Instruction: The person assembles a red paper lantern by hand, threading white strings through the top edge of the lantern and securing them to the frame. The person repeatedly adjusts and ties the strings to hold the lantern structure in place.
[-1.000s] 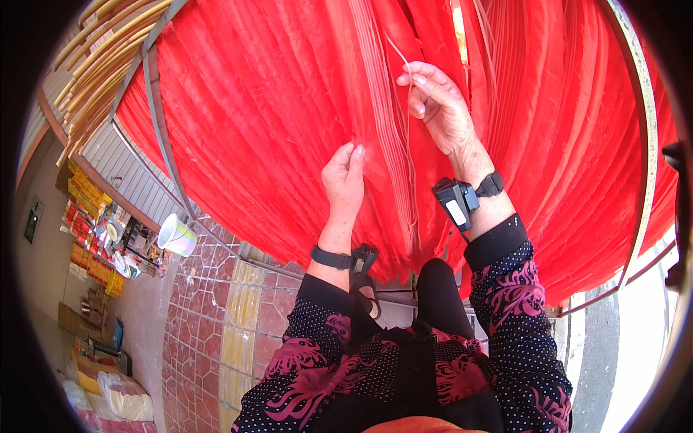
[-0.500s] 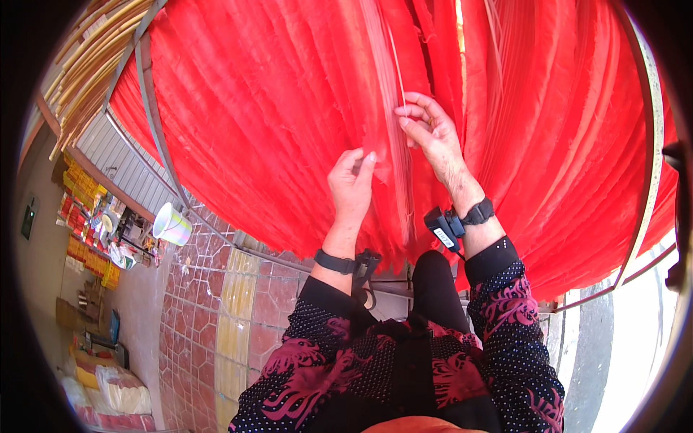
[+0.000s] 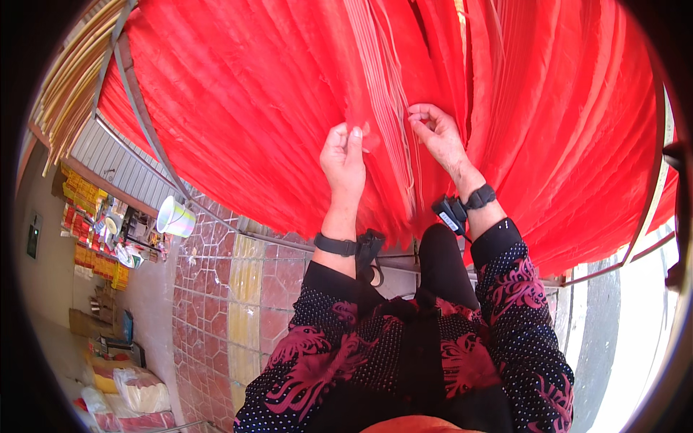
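Observation:
A huge red pleated cloth (image 3: 253,115) stretched over thin pale ribs (image 3: 382,79) fills the upper view. My left hand (image 3: 343,159) pinches a fold of the red cloth just left of the ribs. My right hand (image 3: 437,133) pinches at the ribs and cloth just to the right, fingers closed on a thin pale strip. Both wrists wear black bands with small devices. The sleeves are black with a pink pattern.
A grey metal frame bar (image 3: 144,123) runs along the cloth's left edge. Bamboo strips (image 3: 72,86) lie at the upper left. A white bucket (image 3: 175,216) stands on the tiled floor (image 3: 238,303). Cluttered shelves and bags (image 3: 123,382) sit at the left.
My right hand has come down from higher up on the ribs to beside my left hand. My left hand has closed onto a fold of the cloth.

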Tool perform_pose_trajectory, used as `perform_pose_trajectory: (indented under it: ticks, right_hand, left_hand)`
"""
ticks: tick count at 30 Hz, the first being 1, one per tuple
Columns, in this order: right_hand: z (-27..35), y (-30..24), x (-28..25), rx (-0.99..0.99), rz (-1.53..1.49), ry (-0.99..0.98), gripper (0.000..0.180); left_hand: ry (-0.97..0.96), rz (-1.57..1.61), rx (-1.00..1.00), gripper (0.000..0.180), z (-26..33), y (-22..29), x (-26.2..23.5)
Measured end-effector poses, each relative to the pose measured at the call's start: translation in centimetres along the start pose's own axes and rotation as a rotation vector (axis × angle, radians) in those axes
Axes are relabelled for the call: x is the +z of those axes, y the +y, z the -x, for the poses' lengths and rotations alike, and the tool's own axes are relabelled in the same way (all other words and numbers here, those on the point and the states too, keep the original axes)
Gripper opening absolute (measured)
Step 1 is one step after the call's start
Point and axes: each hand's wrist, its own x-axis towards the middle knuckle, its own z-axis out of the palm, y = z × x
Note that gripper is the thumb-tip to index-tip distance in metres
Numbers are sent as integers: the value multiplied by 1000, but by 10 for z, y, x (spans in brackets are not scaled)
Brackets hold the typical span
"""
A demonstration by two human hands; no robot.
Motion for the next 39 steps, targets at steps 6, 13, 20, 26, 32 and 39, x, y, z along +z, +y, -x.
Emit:
perform_pose_trajectory:
  ticks: [6, 13, 20, 26, 32, 39]
  right_hand:
    - [1, 9, -6, -17, -23, -47, 22]
    - [-1, -8, 3, -38, -124, -52, 23]
    - [-9, -26, 20, -175, -33, -46, 27]
    - [-1, -29, 25, -269, 227, -11, 23]
    - [19, -53, 35, -230, 219, 20, 25]
    - [25, -77, 51, -425, 371, 142, 28]
  left_hand:
    - [37, 4, -19, 12, -6, -6, -5]
    - [34, 3, -5, 12, 0, -3, -2]
    - [46, -22, 28, 13, 1, -1, 2]
    - [17, 23, -3, 13, 1, -3, -1]
    - [19, 32, 19, 13, 3, -8, 6]
    - [-23, -88, 81, 12, 17, -4, 30]
